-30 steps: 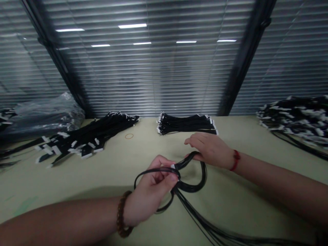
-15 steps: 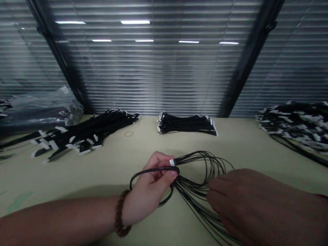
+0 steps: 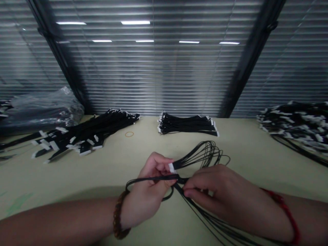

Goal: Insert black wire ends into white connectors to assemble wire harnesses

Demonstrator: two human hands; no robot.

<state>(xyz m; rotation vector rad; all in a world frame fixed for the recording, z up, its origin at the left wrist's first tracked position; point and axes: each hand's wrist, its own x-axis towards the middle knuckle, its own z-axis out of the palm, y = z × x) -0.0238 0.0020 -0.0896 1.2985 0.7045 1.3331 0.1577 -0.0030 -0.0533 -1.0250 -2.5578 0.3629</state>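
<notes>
My left hand (image 3: 148, 191), with a brown beaded bracelet, pinches a bundle of thin black wires near a white connector (image 3: 172, 167). One band of black wires (image 3: 151, 178) loops back over this hand. To the right of the connector the black wires (image 3: 208, 152) fan out in a loop above my right hand (image 3: 222, 198). That hand wears a red bracelet, and its thumb and fingers are closed on the wires just right of my left fingertips. More wires trail below it toward the bottom edge.
On the pale table (image 3: 143, 147) lie a neat stack of black cables (image 3: 187, 123) at the back centre, a spread cable pile (image 3: 102, 126) and plastic-wrapped bundle (image 3: 46, 109) at left, a large cable heap (image 3: 297, 123) at right, and a rubber band (image 3: 129, 134). Window blinds (image 3: 153, 68) stand behind.
My right hand has moved left, close to my left fingertips, and its red bracelet now shows. The wire loop above it has narrowed and risen. My left hand has barely moved.
</notes>
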